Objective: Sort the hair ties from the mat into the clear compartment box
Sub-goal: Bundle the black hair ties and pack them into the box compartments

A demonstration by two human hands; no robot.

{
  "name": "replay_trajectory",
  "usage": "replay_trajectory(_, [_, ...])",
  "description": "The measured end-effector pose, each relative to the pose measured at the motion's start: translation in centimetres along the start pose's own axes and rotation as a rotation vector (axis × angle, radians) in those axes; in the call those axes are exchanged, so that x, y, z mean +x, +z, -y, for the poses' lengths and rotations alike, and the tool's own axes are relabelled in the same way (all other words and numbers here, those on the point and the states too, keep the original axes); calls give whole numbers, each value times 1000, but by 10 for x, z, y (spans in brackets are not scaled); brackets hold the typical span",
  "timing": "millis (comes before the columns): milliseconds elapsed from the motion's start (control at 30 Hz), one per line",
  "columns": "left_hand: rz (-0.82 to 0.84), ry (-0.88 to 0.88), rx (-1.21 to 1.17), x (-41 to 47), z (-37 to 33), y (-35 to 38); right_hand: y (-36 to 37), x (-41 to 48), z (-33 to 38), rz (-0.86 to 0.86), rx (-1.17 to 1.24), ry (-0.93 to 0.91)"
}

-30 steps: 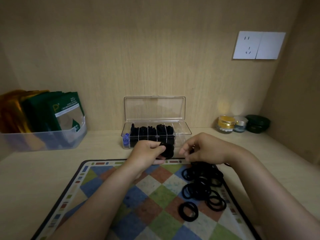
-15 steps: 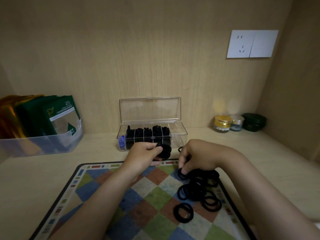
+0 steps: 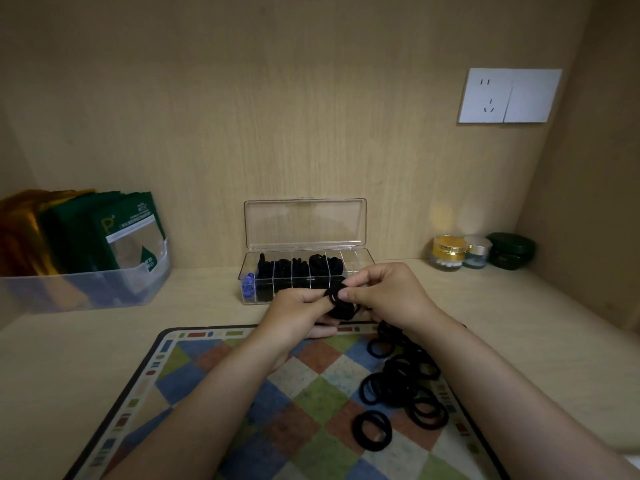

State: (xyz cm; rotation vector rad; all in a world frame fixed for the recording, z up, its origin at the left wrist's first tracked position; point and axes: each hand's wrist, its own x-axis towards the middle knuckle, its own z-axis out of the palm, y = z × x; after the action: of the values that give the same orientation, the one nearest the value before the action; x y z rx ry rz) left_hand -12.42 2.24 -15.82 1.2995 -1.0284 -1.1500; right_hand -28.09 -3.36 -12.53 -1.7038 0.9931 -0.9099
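A bunch of black hair ties [image 3: 341,306] is held between both hands just in front of the clear compartment box [image 3: 363,259]. My left hand [image 3: 298,311] grips the bunch from the left. My right hand [image 3: 388,292] pinches a tie at the top of the bunch with thumb and fingers. The box stands open with its lid up; several compartments hold black ties, and a blue item [image 3: 248,287] fills the leftmost one. A pile of loose black hair ties [image 3: 403,382] lies on the right side of the chequered mat [image 3: 194,372].
A clear bin with green and gold packets [image 3: 86,251] stands at the left. Three small jars [image 3: 481,251] sit at the back right corner. A wall socket [image 3: 509,95] is on the back panel. Wooden walls enclose the shelf.
My right hand has risen from the pile on the mat and joined my left hand at the bunch of ties, bringing a tie with it. The left hand stayed near the box.
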Motion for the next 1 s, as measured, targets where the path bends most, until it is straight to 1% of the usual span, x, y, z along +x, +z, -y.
replay_trajectory(133, [14, -22, -30, 0, 0, -2, 3, 2, -5, -70, -72, -25])
replay_trajectory(233, [57, -23, -87, -2, -2, -2, 4, 4, -8, -100, -125, -63])
replay_trajectory(300, [70, 16, -22, -3, -1, -2, 5, 4, -9, -102, -160, -92])
replay_trajectory(367, [50, 39, 39, -2, 0, -2, 5, 5, -12, -67, -194, -108])
replay_trajectory(400, [42, 37, 40, -1, 0, -3, 4, 5, -12, -47, -185, -100])
replay_trajectory(467, [47, 18, -1, 0, 0, -5, 1, 5, -11, -12, -77, -58])
replay_trajectory(533, [81, 20, -50, 0, -2, -7, -4, 4, -8, 24, 20, 10])
replay_trajectory(567, [103, 35, -57, -1, -4, -7, -7, 3, -7, 54, 17, 49])
replay_trajectory(633, [114, 58, -37, -3, -6, -6, -11, -1, -3, 160, 19, 124])
replay_trajectory(700, [88, 63, -17, -3, -5, -5, -14, -4, -1, 268, 102, 179])
replay_trajectory(733, [70, 61, -14, -2, -4, -5, -15, -5, -1, 292, 137, 191])
replay_trajectory(833, [15, 59, -30, -1, -5, -4, -19, -4, -2, 289, 156, 183])
replay_trajectory(900, [34, 77, -35, -2, -9, -3, -20, -3, -2, 286, 182, 194])
replay_trajectory(1000, [67, 122, 87, 3, -16, -2, -23, 2, 0, 275, 199, 221])
